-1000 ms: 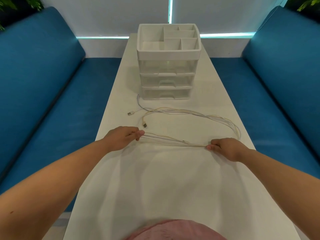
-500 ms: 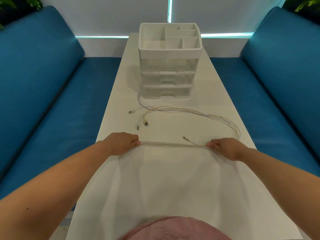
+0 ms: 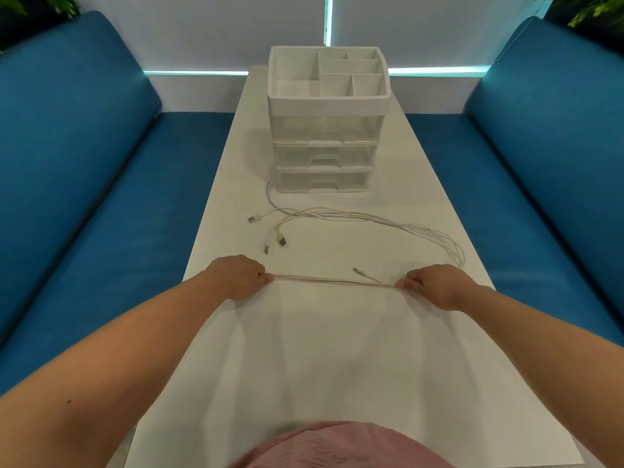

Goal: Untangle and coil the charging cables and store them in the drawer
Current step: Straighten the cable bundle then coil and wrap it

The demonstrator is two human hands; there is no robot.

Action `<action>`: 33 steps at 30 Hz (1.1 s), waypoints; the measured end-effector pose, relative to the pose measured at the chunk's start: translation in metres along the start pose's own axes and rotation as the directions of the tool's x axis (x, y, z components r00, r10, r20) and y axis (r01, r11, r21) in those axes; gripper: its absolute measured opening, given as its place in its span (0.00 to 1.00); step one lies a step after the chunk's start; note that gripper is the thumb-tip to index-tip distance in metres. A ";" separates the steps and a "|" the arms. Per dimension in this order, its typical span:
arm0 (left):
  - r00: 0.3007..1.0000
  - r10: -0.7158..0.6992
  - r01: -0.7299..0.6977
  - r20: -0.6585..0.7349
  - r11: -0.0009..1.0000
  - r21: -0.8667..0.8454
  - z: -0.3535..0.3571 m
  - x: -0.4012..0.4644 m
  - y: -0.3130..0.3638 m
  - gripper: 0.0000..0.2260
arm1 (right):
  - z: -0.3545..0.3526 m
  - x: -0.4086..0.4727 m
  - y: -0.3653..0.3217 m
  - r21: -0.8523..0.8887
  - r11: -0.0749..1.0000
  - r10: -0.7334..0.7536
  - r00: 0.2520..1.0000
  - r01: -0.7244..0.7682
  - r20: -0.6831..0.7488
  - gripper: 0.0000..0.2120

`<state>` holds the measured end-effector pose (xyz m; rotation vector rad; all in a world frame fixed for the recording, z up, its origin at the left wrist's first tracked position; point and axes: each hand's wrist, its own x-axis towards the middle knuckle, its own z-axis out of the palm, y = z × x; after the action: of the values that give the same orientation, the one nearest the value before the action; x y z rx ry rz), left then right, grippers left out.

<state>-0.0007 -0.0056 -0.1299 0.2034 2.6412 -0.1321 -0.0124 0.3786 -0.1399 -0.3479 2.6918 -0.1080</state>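
Two hands stretch a bundle of white charging cables taut and low over the white worktop: left hand pinching one end between curled fingers, right hand pinching the other, each grip pressed together on the strands. One small plug juts from the bundle near the right hand. Beyond it, looser cable lengths curve across the worktop, with three plugs lying left of centre. Farther back stands a translucent drawer unit, three drawers closed, its divided top tray open upward
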 end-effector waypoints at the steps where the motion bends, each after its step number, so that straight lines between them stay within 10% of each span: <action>1: 1.000 -0.014 0.014 0.003 1.000 0.014 -0.002 0.001 0.002 0.19 | 0.001 0.000 0.000 -0.002 1.000 -0.003 1.000 0.003 0.001 0.26; 15: 0.990 -0.135 0.139 -0.038 0.979 0.147 0.003 -0.009 -0.004 0.30 | 0.003 -0.001 0.001 0.020 1.000 -0.023 1.000 0.023 0.019 0.27; 26: 0.931 -0.055 0.172 -0.362 0.939 0.299 0.001 -0.012 -0.001 0.32 | -0.002 -0.001 0.000 -0.005 0.998 -0.061 0.998 0.061 0.001 0.27; 33: 0.982 -0.091 0.123 -0.163 0.972 0.200 -0.006 -0.009 0.003 0.34 | -0.003 -0.003 0.000 -0.019 0.997 -0.072 0.997 0.072 -0.008 0.22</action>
<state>0.0052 -0.0025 -0.1204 0.1445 2.7901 -0.4491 -0.0113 0.3795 -0.1364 -0.4513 2.6908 -0.1055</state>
